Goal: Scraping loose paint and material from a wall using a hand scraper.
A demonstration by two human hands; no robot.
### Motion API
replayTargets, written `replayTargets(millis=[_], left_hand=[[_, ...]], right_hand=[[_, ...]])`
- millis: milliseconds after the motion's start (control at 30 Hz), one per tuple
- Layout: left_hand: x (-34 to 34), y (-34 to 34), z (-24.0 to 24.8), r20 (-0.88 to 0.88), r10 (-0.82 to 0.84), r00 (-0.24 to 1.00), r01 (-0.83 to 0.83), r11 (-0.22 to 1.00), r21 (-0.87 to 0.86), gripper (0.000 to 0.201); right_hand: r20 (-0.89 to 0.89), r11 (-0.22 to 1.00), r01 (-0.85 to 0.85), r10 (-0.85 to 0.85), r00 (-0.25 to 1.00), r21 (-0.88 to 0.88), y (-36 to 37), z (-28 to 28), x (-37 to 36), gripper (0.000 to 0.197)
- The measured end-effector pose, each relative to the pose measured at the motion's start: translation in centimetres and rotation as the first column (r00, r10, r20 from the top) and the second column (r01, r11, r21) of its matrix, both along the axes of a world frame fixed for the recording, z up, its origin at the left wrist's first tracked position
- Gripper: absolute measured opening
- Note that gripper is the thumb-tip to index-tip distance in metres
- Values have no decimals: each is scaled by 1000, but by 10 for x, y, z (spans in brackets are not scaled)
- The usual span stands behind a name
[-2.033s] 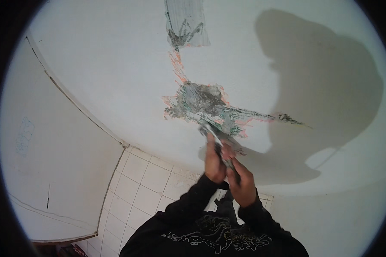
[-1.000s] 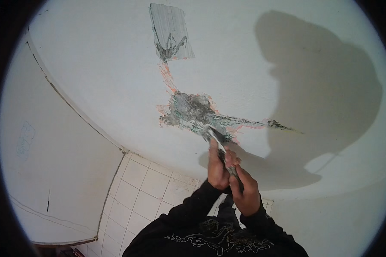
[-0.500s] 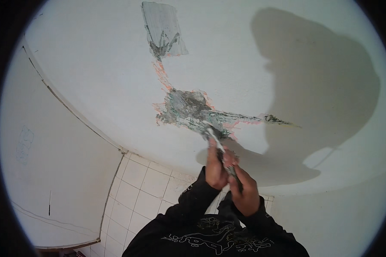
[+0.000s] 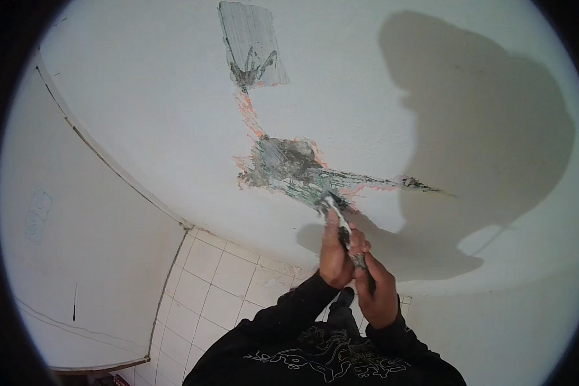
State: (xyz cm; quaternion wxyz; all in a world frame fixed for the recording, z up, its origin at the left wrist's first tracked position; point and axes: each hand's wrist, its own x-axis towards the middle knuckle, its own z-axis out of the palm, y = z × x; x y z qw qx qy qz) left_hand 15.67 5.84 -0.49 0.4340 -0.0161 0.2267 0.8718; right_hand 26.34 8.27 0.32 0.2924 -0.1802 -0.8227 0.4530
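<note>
My left hand (image 4: 334,259) is closed around a scraper (image 4: 345,233) with a whitish-smeared front part and a dark handle. Lower on the same handle, my right hand (image 4: 378,293) grips the rear end. The scraper's tip meets the lower edge of a rough scraped patch (image 4: 289,159) on the white wall (image 4: 341,83). Grey and dark material shows in that patch, with green streaks and orange-pink edges. A thin dark scraped strip (image 4: 418,184) runs from it to the right. The exact shape of the blade is hard to make out.
Above, a grey rectangular scraped area (image 4: 254,38) joins the patch through an orange streak. My shadow (image 4: 489,122) covers the wall at right. White floor tiles (image 4: 212,273) lie below, beside another white surface (image 4: 90,238) with a dark edge.
Both hands and the scraper have shifted slightly to the right, and the tip is still at the patch's lower edge. The grip looks the same.
</note>
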Motion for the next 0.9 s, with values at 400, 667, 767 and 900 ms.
replayTargets(millis=[400,667,767,900], left_hand=[[-20,-8,-4,43,-10,999,10,1000,13,45],[-15,-9,-5,27,18,999,-18,1000,8,41],[-52,-20,-13,26,74,997,-78,954,288,45],[-29,-22,-27,0,11,1000,-11,999,35,46]], right_hand=[[-46,997,-51,53,998,60,-1,5,-24,30],[-40,986,-36,43,998,162,-5,0,-19,31],[-78,988,-84,95,993,131,-11,0,-40,33],[-48,991,-96,101,994,96,-13,-12,-27,32]])
